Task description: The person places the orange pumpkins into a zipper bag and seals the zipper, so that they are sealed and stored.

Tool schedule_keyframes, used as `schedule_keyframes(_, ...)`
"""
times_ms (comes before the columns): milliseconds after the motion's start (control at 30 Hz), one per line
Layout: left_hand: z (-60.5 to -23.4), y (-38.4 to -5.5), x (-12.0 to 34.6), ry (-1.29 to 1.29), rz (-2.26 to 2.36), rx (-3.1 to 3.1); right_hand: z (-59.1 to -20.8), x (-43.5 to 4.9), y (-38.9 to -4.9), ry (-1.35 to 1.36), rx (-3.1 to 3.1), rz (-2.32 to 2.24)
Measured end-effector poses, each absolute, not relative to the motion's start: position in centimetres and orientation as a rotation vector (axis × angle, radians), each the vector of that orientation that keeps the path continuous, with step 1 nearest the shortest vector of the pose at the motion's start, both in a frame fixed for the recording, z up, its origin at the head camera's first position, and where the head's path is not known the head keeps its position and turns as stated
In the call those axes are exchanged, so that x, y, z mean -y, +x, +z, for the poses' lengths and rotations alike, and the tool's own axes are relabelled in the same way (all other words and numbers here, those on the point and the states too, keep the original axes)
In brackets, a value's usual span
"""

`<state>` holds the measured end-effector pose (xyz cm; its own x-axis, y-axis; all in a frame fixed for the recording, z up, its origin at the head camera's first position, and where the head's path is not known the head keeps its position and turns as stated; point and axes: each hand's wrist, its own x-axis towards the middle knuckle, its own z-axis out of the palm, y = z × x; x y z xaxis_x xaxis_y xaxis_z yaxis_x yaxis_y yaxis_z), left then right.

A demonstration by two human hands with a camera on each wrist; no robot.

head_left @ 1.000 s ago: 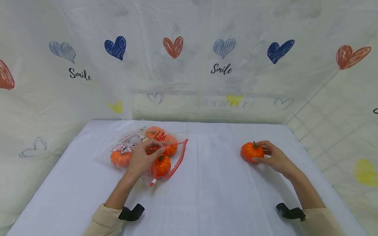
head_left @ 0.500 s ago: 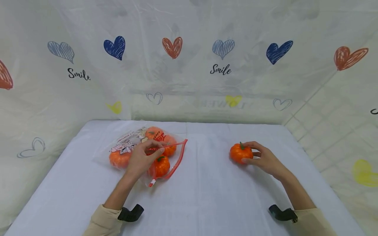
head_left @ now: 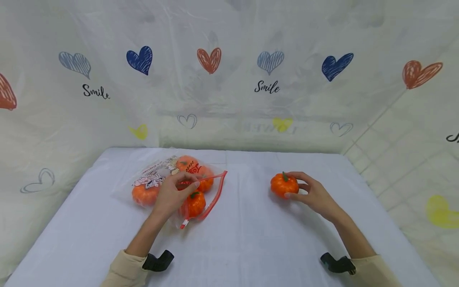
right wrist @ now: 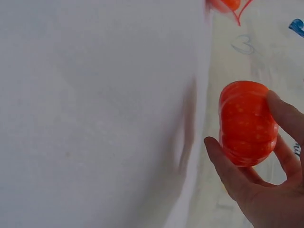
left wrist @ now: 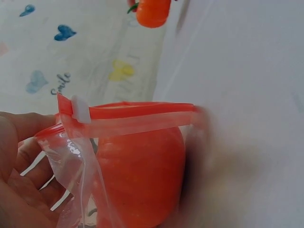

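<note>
My right hand [head_left: 313, 197] grips a small orange pumpkin [head_left: 281, 185] with a green stem, fingers behind and thumb in front, right of the table's middle. In the right wrist view, this ribbed pumpkin [right wrist: 249, 123] sits between thumb and fingers. On the left, my left hand [head_left: 171, 196] pinches the red-edged mouth of a clear zip bag [head_left: 152, 171] with cartoon print. The bag lies on its side, its mouth spread toward the right. Several pumpkins are inside, one [head_left: 196, 204] close to the mouth. In the left wrist view a white slider [left wrist: 80, 109] sits on the red zip strip [left wrist: 142, 111].
A white cloth covers the table [head_left: 247, 239]. Behind it hangs a pale curtain [head_left: 233, 91] printed with hearts and the word "Smile". Black wrist mounts show at both cuffs, the left mount [head_left: 157, 261] and the right mount [head_left: 337, 263].
My right hand has carried the pumpkin leftward, closer to the bag, slowing in the last half second. My left hand and the bag have stayed in place.
</note>
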<state>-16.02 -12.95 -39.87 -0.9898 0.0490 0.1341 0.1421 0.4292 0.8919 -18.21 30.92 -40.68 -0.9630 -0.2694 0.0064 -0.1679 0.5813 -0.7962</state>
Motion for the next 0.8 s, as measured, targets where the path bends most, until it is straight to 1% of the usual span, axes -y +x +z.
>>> schedule_keyframes(367,-40.0,-16.0,13.0,-0.198,-1.63,2.569,-40.9,-28.8,-17.9,-0.325,-2.627,-1.442)
schedule_keyframes(600,-40.0,-16.2,13.1,-0.196,-1.641,2.565,-41.0,-27.1,-17.8,-0.399,-2.609,-1.473)
schedule_keyframes(800,-39.9,-16.0,13.1,-0.191,-1.645,2.574,-40.9,-25.6,-17.5,-0.397,-2.569,-1.509)
